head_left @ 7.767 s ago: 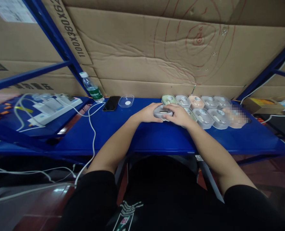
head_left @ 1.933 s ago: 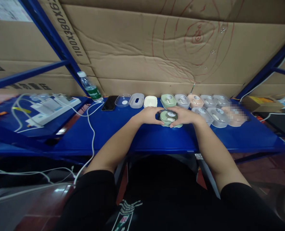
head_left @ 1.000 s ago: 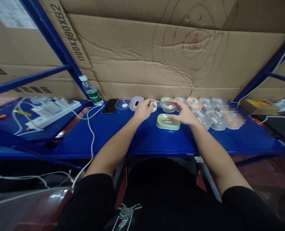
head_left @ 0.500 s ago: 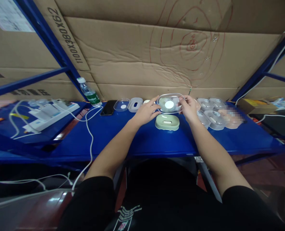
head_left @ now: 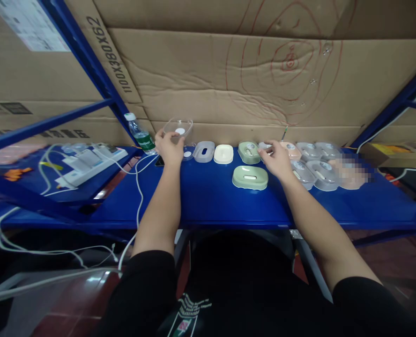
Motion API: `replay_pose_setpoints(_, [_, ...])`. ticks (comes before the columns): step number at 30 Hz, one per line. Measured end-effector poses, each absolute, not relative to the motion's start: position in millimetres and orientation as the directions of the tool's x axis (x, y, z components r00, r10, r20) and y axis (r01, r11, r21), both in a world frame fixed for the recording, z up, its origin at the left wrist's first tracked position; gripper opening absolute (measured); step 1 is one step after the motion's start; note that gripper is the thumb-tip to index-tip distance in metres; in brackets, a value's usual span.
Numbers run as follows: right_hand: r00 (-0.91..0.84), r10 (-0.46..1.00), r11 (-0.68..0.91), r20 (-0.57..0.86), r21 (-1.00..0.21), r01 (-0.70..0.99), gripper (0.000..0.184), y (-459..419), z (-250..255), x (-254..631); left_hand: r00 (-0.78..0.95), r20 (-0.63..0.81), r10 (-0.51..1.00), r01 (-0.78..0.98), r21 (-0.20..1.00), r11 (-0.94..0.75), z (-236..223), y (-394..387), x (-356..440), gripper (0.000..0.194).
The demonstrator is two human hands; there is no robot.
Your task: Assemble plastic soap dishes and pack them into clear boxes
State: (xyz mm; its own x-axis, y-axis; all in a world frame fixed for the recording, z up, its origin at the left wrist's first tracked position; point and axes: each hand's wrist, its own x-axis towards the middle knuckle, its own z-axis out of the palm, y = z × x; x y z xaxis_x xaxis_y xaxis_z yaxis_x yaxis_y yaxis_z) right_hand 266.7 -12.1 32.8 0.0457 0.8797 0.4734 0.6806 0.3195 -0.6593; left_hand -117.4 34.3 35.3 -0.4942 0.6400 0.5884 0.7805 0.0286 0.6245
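my view fm here: l hand [head_left: 170, 150] has its fingers [head_left: 160, 136] curled in on a clear cover [head_left: 179, 125], gripping nr the rim, cover held up off the surface [head_left: 208, 196]. just below it, close under those fingers, a 2nd clear cover [head_left: 190, 152]; can't tell if the two touch. r hand [head_left: 277, 161]: fingers loosely parted, nothing in them afaict, nr a grey lidded box [head_left: 263, 145]; contact unclear. green base [head_left: 250, 178] sits nearer me than the r fingers, a bit to their l. grey shell [head_left: 210, 152] & cream piece [head_left: 224, 155] lie betw the l & r fingers.

risks imo: one-handed hold on slick plastic, so cover cld slip. clear over clear is hard to judge, so it cld clip the 2nd. bottle [head_left: 143, 138] is just l of the l fingers; a wide swing cld tip it. r fingers, if lowered carelessly, cld nudge the box.
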Motion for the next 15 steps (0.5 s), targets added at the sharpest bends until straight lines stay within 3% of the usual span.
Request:
replay_pose_setpoints(6, [0.037,0.881,0.305,0.471,-0.626,0.717,0.051,-9,30,269,-0.59,0.462,0.662,0.728,0.66,0.187,39,28,-123,0.025])
replay_pose_setpoints(15, [0.03,0.886,0.293,0.463,-0.606,0.739,0.043,-10,27,266,-0.52,0.222,0.825,0.77,0.54,0.34,31,38,-130,0.041])
